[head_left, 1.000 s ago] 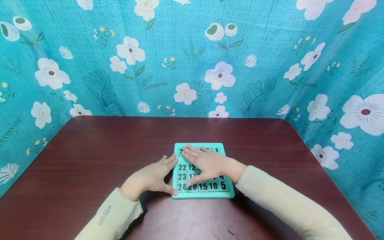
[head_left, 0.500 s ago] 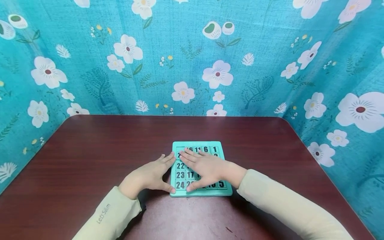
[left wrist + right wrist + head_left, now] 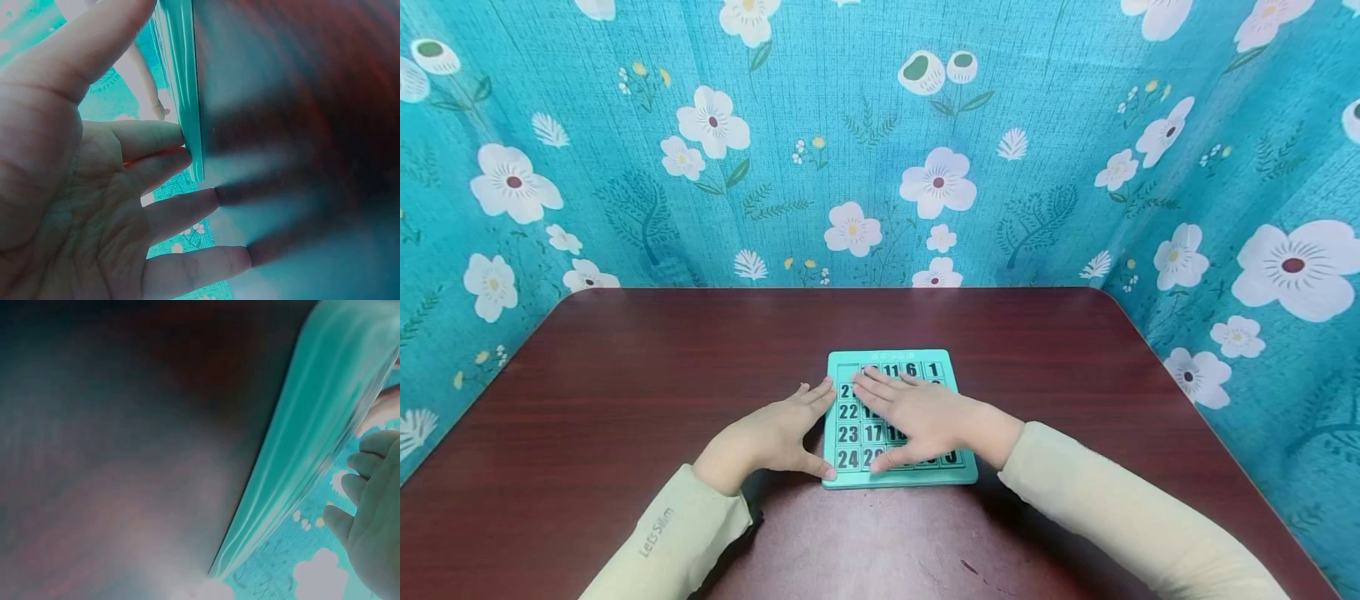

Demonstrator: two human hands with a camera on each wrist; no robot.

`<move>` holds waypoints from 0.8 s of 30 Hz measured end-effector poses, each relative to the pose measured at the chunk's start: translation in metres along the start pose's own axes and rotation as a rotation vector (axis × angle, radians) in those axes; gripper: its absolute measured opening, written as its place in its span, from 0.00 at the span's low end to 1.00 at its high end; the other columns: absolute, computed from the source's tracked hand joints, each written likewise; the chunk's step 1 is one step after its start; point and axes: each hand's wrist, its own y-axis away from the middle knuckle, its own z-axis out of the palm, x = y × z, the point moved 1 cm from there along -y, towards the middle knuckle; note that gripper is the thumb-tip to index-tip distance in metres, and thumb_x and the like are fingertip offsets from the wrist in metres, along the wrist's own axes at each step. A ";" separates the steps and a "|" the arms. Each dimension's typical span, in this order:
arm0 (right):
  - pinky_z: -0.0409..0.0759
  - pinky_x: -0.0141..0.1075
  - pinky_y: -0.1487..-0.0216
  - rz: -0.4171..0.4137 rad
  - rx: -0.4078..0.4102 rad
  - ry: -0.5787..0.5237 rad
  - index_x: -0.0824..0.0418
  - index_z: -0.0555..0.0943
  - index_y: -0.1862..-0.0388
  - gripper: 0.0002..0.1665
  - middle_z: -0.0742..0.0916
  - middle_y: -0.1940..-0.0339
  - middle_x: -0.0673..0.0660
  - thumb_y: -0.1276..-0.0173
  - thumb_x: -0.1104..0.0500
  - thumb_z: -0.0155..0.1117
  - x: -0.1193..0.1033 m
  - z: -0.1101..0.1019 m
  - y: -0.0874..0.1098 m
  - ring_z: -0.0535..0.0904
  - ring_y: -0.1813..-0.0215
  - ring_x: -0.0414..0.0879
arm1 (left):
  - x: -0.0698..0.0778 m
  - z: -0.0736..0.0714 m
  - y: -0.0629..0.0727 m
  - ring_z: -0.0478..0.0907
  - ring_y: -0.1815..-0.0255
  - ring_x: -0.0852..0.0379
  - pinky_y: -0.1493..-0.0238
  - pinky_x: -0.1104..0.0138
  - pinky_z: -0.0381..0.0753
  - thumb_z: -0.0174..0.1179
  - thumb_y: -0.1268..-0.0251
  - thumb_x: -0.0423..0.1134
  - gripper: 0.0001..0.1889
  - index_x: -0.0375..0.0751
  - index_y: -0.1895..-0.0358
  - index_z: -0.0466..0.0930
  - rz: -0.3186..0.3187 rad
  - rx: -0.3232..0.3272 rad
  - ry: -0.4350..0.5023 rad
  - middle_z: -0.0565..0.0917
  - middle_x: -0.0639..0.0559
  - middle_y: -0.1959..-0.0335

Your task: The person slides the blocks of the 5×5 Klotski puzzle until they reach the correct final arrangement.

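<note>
A turquoise sliding number puzzle lies flat on the table, black numbers on its tiles. At its left side is my left hand, thumb at the near left corner and fingertips at the left edge. In the left wrist view its fingers are spread and fairly straight, two meeting the frame's side. My right hand reaches over the puzzle from the right with extended fingers, covering several middle tiles. Its fingertips are beside the 21 tile, in the second row. The top left slot is vacant.
The puzzle is on a dark reddish-brown table with rounded far corners. A blue curtain with white flowers hangs behind and at both sides. A small dark mark shows near the front.
The 21 tile has slid from the top left slot towards me into the second row, leaving that corner slot vacant. My left hand stays at the edge; the whole head view has shifted slightly.
</note>
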 end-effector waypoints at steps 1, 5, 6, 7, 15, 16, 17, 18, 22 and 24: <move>0.51 0.57 0.20 0.014 0.006 -0.001 0.57 0.46 0.17 0.62 0.49 0.15 0.52 0.36 0.21 0.50 0.003 0.000 0.000 0.39 0.15 0.49 | 0.000 0.000 0.000 0.46 0.18 0.37 0.25 0.45 0.59 0.76 0.50 0.55 0.57 0.37 0.21 0.52 0.001 0.001 0.001 0.49 0.46 0.18; 0.51 0.55 0.20 0.073 0.011 0.002 0.57 0.45 0.17 0.62 0.48 0.15 0.52 0.36 0.20 0.48 0.014 -0.002 0.000 0.38 0.15 0.49 | 0.000 0.000 0.000 0.46 0.18 0.37 0.24 0.46 0.59 0.76 0.51 0.55 0.58 0.37 0.21 0.52 0.000 0.005 0.005 0.48 0.47 0.18; 0.51 0.55 0.20 0.086 0.007 0.000 0.57 0.44 0.17 0.63 0.48 0.15 0.52 0.36 0.20 0.47 0.017 -0.002 0.001 0.38 0.15 0.48 | 0.000 0.000 0.000 0.46 0.18 0.37 0.24 0.46 0.59 0.76 0.51 0.55 0.58 0.37 0.21 0.52 0.001 0.006 0.006 0.48 0.46 0.18; 0.50 0.56 0.20 0.099 0.003 -0.004 0.57 0.44 0.17 0.63 0.47 0.15 0.52 0.36 0.20 0.47 0.019 -0.003 0.001 0.38 0.15 0.48 | -0.001 0.001 0.000 0.46 0.18 0.37 0.24 0.45 0.59 0.76 0.51 0.55 0.58 0.36 0.21 0.52 0.003 0.007 0.007 0.48 0.46 0.18; 0.49 0.57 0.20 0.148 -0.029 -0.024 0.56 0.43 0.17 0.63 0.46 0.15 0.51 0.37 0.19 0.47 0.027 -0.002 -0.002 0.36 0.15 0.48 | -0.001 0.001 0.000 0.46 0.18 0.37 0.25 0.46 0.60 0.77 0.51 0.54 0.58 0.36 0.21 0.52 0.002 0.013 0.003 0.49 0.46 0.18; 0.49 0.57 0.20 0.148 -0.031 -0.023 0.56 0.43 0.17 0.63 0.46 0.15 0.51 0.37 0.19 0.47 0.026 -0.001 -0.003 0.37 0.15 0.48 | -0.001 0.001 0.000 0.46 0.18 0.37 0.25 0.46 0.60 0.77 0.52 0.54 0.58 0.36 0.21 0.52 0.001 0.013 0.004 0.49 0.46 0.18; 0.49 0.57 0.20 0.147 -0.033 -0.021 0.55 0.44 0.17 0.63 0.46 0.15 0.51 0.37 0.19 0.46 0.026 -0.001 -0.004 0.37 0.15 0.48 | -0.001 0.001 0.000 0.46 0.18 0.37 0.25 0.46 0.60 0.77 0.52 0.54 0.58 0.36 0.21 0.53 0.000 0.012 0.004 0.49 0.46 0.18; 0.49 0.57 0.20 0.147 -0.036 -0.021 0.55 0.44 0.17 0.63 0.46 0.15 0.51 0.37 0.19 0.46 0.025 -0.001 -0.005 0.37 0.15 0.48 | -0.001 0.001 0.000 0.46 0.18 0.37 0.25 0.46 0.61 0.77 0.52 0.55 0.58 0.36 0.21 0.53 0.001 0.012 0.003 0.49 0.46 0.18; 0.49 0.56 0.20 0.141 -0.042 -0.023 0.54 0.44 0.17 0.62 0.47 0.15 0.50 0.37 0.19 0.47 0.022 -0.001 -0.011 0.37 0.15 0.47 | 0.000 0.001 0.000 0.46 0.18 0.37 0.25 0.46 0.61 0.77 0.52 0.56 0.58 0.36 0.22 0.53 0.002 0.012 0.001 0.49 0.46 0.18; 0.49 0.56 0.20 0.138 -0.049 -0.020 0.54 0.43 0.17 0.62 0.46 0.15 0.50 0.37 0.20 0.48 0.019 -0.003 -0.014 0.36 0.15 0.47 | -0.001 0.001 0.000 0.46 0.18 0.38 0.25 0.46 0.61 0.77 0.52 0.56 0.58 0.37 0.21 0.53 0.001 0.013 -0.002 0.49 0.46 0.18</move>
